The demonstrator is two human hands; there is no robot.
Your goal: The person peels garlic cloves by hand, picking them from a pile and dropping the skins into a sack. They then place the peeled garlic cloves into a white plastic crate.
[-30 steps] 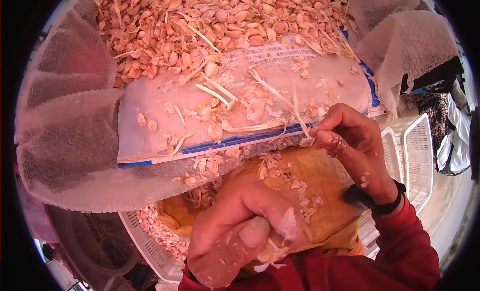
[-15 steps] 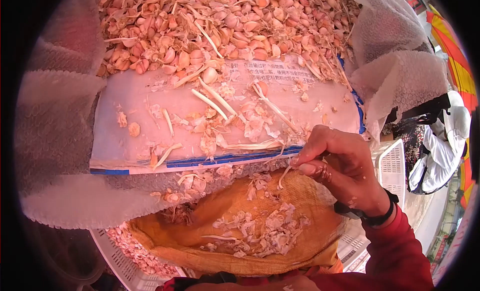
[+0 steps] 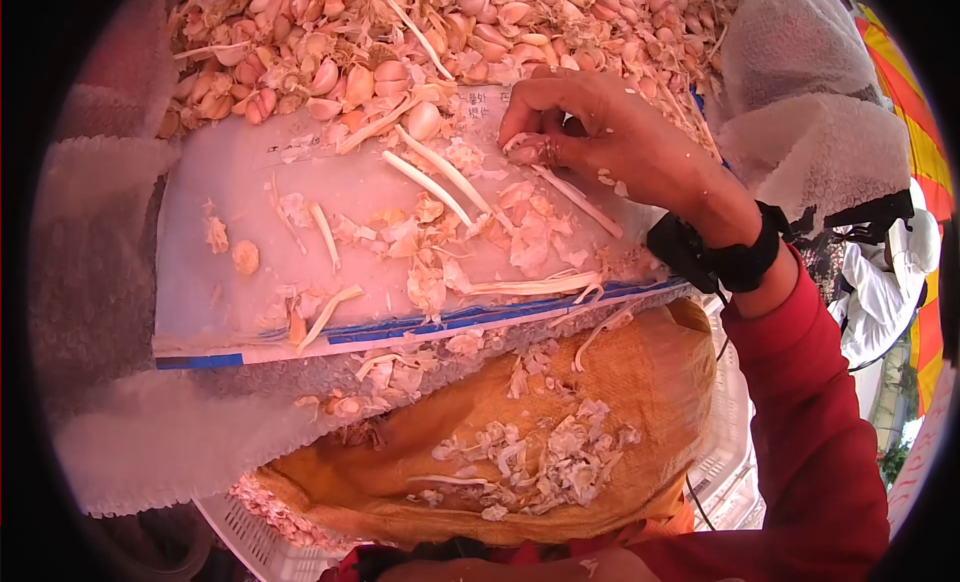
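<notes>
Right hand (image 3: 610, 132) pinches a smooth pinkish garlic clove (image 3: 522, 147); papery skins (image 3: 420, 237) and pale stalks (image 3: 425, 182) lie left of it

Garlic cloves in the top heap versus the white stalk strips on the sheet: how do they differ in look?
The garlic cloves are plump, rounded and pinkish-tan; the stalk strips are thin, straight and pale white. The cloves are heaped densely together, the strips lie scattered singly on the white sheet. The right hand reaches at the heap's edge beside one strip. Both lie among loose papery skins.
</notes>
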